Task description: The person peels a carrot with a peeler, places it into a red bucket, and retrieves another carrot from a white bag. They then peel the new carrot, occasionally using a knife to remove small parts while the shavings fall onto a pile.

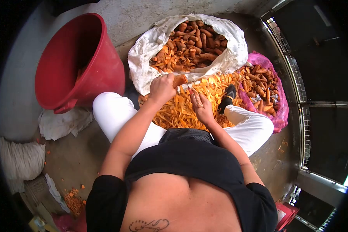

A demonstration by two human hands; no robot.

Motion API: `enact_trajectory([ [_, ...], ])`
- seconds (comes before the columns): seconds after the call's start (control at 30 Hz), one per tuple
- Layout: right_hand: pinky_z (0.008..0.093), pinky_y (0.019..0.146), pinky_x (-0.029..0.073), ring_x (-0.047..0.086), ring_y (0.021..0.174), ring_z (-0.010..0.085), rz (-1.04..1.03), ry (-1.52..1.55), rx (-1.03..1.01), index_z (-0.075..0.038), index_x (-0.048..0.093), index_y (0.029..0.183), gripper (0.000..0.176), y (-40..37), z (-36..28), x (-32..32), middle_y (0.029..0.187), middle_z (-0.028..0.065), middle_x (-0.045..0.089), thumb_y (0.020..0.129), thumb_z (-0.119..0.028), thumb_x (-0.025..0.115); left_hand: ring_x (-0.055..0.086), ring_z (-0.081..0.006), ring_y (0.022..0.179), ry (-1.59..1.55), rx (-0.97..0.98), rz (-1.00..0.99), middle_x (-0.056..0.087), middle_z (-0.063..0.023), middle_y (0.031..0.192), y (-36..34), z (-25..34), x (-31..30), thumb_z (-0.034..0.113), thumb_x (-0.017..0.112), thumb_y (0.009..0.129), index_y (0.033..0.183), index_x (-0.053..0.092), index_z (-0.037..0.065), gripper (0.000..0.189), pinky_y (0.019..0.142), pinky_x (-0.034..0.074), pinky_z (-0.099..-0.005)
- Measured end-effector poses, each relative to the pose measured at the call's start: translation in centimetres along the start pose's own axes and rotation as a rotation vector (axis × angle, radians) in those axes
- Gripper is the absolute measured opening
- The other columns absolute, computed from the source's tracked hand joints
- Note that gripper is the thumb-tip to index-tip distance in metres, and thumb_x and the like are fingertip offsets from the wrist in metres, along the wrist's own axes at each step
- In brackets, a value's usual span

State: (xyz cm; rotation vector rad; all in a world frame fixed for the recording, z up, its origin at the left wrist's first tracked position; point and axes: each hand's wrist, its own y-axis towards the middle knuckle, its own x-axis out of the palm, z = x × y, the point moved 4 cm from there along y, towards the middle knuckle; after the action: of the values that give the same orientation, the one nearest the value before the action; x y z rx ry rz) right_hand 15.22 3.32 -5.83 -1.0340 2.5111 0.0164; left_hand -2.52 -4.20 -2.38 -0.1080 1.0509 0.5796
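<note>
Above the peelings, my left hand is closed around an orange carrot, whose end points to the right. Close by on the right, my right hand is partly closed on a small pale-bladed tool; whether it is a knife or a peeler I cannot make out. The blade lies just below the carrot. Beneath both hands, a heap of orange peelings spreads between my legs. Just beyond the hands stands a white sack, its mouth rolled open, holding unpeeled carrots and some peelings.
A large red tub leans at the left, next to my knee. On the right, a pink mesh sack holds more carrots and scraps. White sacks lie at the lower left, near scattered carrot pieces. A grated metal door borders the right.
</note>
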Motion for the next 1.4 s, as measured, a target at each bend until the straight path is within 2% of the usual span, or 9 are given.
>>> enact_trajectory([
  [0.07, 0.0341, 0.056, 0.044, 0.055, 0.058, 0.0215, 0.008, 0.006, 0.025, 0.000, 0.053, 0.084, 0.034, -0.3, -1.5, -0.3, 0.066, 0.0161, 0.055, 0.092, -0.032, 0.057, 0.064, -0.0368, 0.073, 0.000, 0.005, 0.008, 0.064, -0.0198, 0.078, 0.0, 0.1, 0.0, 0.002, 0.061, 0.063, 0.083, 0.054, 0.000, 0.021, 0.069, 0.051, -0.0457],
  [0.27, 0.0336, 0.056, 0.044, 0.054, 0.058, 0.0205, 0.025, -0.045, -0.021, 0.000, 0.054, 0.086, 0.031, -0.5, -2.0, -0.5, 0.066, 0.0158, 0.055, 0.092, -0.030, 0.057, 0.064, -0.0369, 0.073, -0.001, 0.023, 0.018, 0.064, -0.0194, 0.078, 0.1, 0.2, 0.2, 0.002, 0.060, 0.063, 0.083, 0.054, 0.001, 0.021, 0.068, 0.051, -0.0451],
  [0.47, 0.0322, 0.057, 0.044, 0.053, 0.060, 0.0171, 0.031, 0.000, 0.003, 0.000, 0.054, 0.086, 0.031, -0.5, -2.0, -0.4, 0.066, 0.0127, 0.055, 0.093, -0.030, 0.057, 0.064, -0.0367, 0.073, 0.005, 0.018, 0.017, 0.064, -0.0194, 0.078, 0.1, 0.3, 0.0, 0.002, 0.060, 0.063, 0.083, 0.054, 0.001, 0.021, 0.068, 0.051, -0.0448],
  [0.57, 0.0236, 0.051, 0.038, 0.045, 0.056, 0.0053, 0.026, 0.036, -0.014, -0.003, 0.062, 0.105, 0.027, -0.3, -1.0, -0.1, 0.067, -0.0026, 0.051, 0.096, -0.027, 0.053, 0.064, -0.0366, 0.073, 0.015, 0.020, 0.022, 0.064, -0.0193, 0.079, 0.1, 0.3, 0.0, 0.001, 0.060, 0.063, 0.083, 0.054, 0.000, 0.022, 0.068, 0.051, -0.0448],
  [0.83, 0.0231, 0.051, 0.038, 0.045, 0.056, 0.0052, 0.008, -0.029, -0.010, -0.003, 0.062, 0.108, 0.030, -0.2, -0.9, -0.3, 0.067, -0.0032, 0.051, 0.097, -0.029, 0.051, 0.063, -0.0358, 0.071, 0.021, 0.046, 0.053, 0.064, -0.0186, 0.079, 0.1, 0.6, 0.0, 0.001, 0.059, 0.063, 0.083, 0.054, 0.001, 0.022, 0.068, 0.050, -0.0438],
  [1.17, 0.0235, 0.048, 0.037, 0.044, 0.051, 0.0056, -0.014, -0.035, -0.017, -0.004, 0.061, 0.113, 0.034, 0.2, -1.2, 0.0, 0.063, -0.0037, 0.049, 0.097, -0.032, 0.050, 0.060, -0.0275, 0.066, 0.152, 0.243, 0.261, 0.061, -0.0084, 0.076, -0.2, 1.2, -1.4, 0.005, 0.062, 0.059, 0.086, 0.054, 0.005, 0.027, 0.065, 0.045, -0.0364],
  [1.27, 0.0385, 0.060, 0.045, 0.056, 0.061, 0.0299, 0.010, 0.000, 0.046, 0.002, 0.059, 0.088, 0.038, 0.2, -1.9, 0.0, 0.066, 0.0188, 0.056, 0.093, -0.036, 0.054, 0.061, -0.0276, 0.068, 0.145, 0.230, 0.257, 0.061, -0.0079, 0.077, -0.2, 1.1, -1.2, 0.008, 0.065, 0.060, 0.087, 0.056, 0.006, 0.030, 0.065, 0.046, -0.0365],
  [1.37, 0.0238, 0.048, 0.036, 0.043, 0.051, 0.0054, -0.011, -0.006, 0.015, -0.006, 0.060, 0.119, 0.036, 0.5, -0.4, 0.4, 0.062, -0.0036, 0.047, 0.097, -0.032, 0.049, 0.062, -0.0302, 0.071, 0.054, 0.148, 0.201, 0.064, -0.0102, 0.079, -0.3, 1.0, -1.1, 0.013, 0.069, 0.061, 0.089, 0.057, 0.006, 0.031, 0.063, 0.047, -0.0393],
  [1.4, 0.0283, 0.052, 0.039, 0.047, 0.055, 0.0124, 0.002, -0.002, 0.024, -0.004, 0.060, 0.110, 0.035, 0.4, -0.7, 0.2, 0.064, 0.0033, 0.050, 0.096, -0.034, 0.051, 0.063, -0.0307, 0.071, -0.005, 0.097, 0.171, 0.064, -0.0108, 0.079, -0.4, 1.1, -1.0, 0.014, 0.070, 0.061, 0.088, 0.058, 0.006, 0.031, 0.063, 0.048, -0.0403],
])
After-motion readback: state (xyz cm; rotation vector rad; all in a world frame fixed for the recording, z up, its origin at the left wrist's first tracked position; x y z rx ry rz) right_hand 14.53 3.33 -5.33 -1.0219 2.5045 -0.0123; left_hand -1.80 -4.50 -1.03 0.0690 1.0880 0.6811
